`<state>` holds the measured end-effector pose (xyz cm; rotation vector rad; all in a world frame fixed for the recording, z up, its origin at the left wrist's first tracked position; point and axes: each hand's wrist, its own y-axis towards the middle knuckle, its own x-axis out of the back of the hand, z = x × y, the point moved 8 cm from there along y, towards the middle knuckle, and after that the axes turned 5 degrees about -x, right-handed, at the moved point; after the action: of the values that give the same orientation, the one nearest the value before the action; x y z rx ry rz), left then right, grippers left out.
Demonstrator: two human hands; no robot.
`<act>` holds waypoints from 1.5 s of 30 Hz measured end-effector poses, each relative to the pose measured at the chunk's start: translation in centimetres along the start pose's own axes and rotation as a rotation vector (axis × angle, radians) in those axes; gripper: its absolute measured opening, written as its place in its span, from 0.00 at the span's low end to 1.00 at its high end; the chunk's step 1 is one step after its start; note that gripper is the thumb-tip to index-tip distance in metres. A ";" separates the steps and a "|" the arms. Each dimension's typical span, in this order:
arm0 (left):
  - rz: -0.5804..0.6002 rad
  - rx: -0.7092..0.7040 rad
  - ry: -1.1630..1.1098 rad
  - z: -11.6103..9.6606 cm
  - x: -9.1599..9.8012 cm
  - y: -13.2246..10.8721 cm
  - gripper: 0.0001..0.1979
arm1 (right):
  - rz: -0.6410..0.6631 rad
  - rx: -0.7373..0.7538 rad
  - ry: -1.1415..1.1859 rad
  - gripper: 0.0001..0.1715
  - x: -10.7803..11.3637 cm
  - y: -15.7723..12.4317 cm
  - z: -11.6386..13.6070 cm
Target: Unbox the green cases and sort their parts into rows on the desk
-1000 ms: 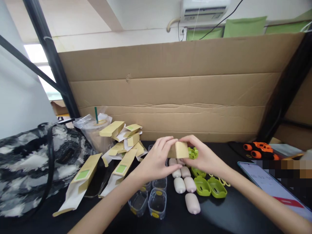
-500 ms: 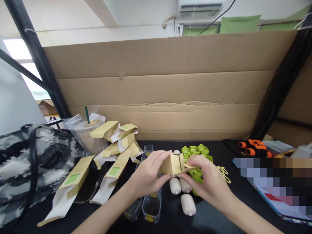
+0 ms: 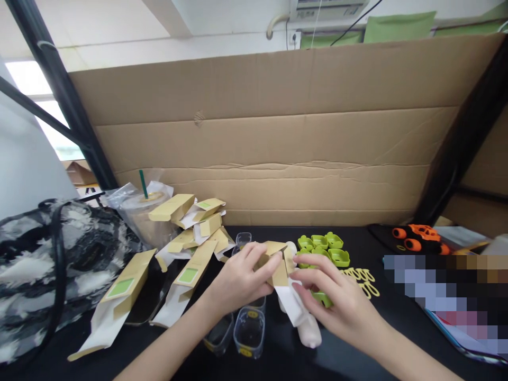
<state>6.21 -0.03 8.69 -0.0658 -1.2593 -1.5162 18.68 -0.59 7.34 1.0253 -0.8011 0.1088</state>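
A small kraft-coloured box (image 3: 280, 272) is between my hands, its white-lined flap (image 3: 290, 304) hanging down from the front. My left hand (image 3: 243, 272) wraps round the box's left side, thumb and fingers closed on it. At the box's right edge, my right hand (image 3: 331, 293) has its fingertips against the cardboard, fingers bent. Below the flap lies a white rounded piece (image 3: 309, 333), and others behind it are mostly covered. Clear plastic cups (image 3: 249, 333) with yellow marks stand below my left hand. Green small tubs (image 3: 339, 257) sit beyond my right hand.
Opened kraft boxes (image 3: 188, 275) pile up at the left, beside a lidded drink cup (image 3: 148, 217) and a black-and-white bag (image 3: 91, 254). Yellow loops (image 3: 368, 288), an orange toy car (image 3: 420, 237) and a blurred-out flat item (image 3: 464, 328) lie right. Cardboard (image 3: 270, 143) stands behind.
The box's end has opened, and its white-lined flap now hangs down over the white pieces. My right hand's fingers have spread a little. The view has shifted slightly.
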 end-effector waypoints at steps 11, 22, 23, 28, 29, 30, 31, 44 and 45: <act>0.014 -0.106 0.091 -0.8 -0.3 -0.2 0.10 | -0.015 0.330 -0.450 0.13 -0.6 -0.2 2.0; -0.034 -0.191 0.082 -2.3 0.0 0.2 0.11 | -0.172 0.193 -0.437 0.10 0.3 0.5 1.2; -0.018 -0.180 0.078 -2.0 -0.2 0.1 0.11 | -0.177 0.206 -0.409 0.08 0.4 0.4 1.3; 0.033 -0.087 0.059 -0.2 -0.4 -0.2 0.12 | -0.183 0.264 -0.318 0.07 1.0 0.2 2.0; 0.018 -0.097 0.067 -0.2 0.0 -0.2 0.11 | -0.177 0.279 -0.315 0.06 0.9 0.2 2.1; -0.009 -0.119 0.075 -0.4 0.4 -0.1 0.10 | -0.165 0.298 -0.313 0.06 0.8 0.1 2.2; -0.042 -0.148 0.082 -0.6 0.8 0.0 0.09 | -0.151 0.314 -0.314 0.05 0.7 0.1 2.3; -0.077 0.026 -0.198 1.1 -0.1 -0.2 0.15 | -0.101 -0.206 0.308 0.05 1.1 0.7 -1.9; -0.078 0.051 -0.226 1.3 -0.2 -0.2 0.16 | -0.127 -0.269 0.382 0.05 1.5 0.7 -2.5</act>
<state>5.37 1.01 8.98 -0.1604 -1.4948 -1.5749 20.77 1.35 8.17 0.7661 -0.3886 0.0818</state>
